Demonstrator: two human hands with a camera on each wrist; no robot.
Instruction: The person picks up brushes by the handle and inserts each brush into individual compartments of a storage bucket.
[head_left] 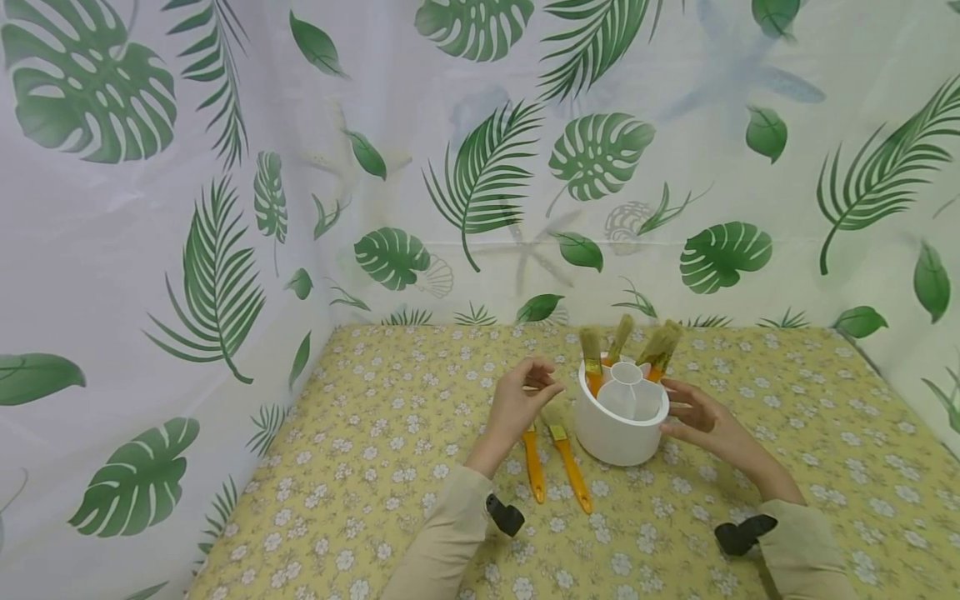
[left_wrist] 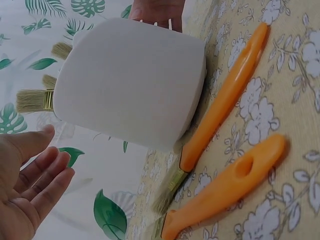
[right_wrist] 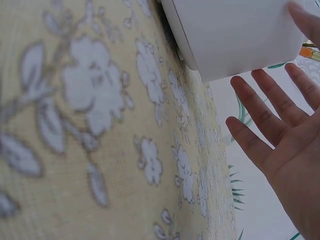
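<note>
A round white organizer (head_left: 617, 433) with inner dividers stands on the table, several brushes (head_left: 660, 346) upright in its back compartments, bristles up. My right hand (head_left: 701, 421) is at its right side, fingers spread and fingertips right at the wall; the right wrist view shows this hand (right_wrist: 285, 125) with its fingers extended. My left hand (head_left: 521, 400) hovers left of the organizer, fingers loosely bent, nothing between them, as the left wrist view of the hand (left_wrist: 35, 185) also shows. Below it lie two orange-handled brushes, one brush (head_left: 573, 475) nearer the organizer and another brush (head_left: 533, 467) to its left.
A yellow floral cloth (head_left: 360, 467) covers the table. White curtains (head_left: 495, 275) printed with green leaves hang behind it and along the left. Each wrist carries a small black camera, such as the left wrist camera (head_left: 505, 515).
</note>
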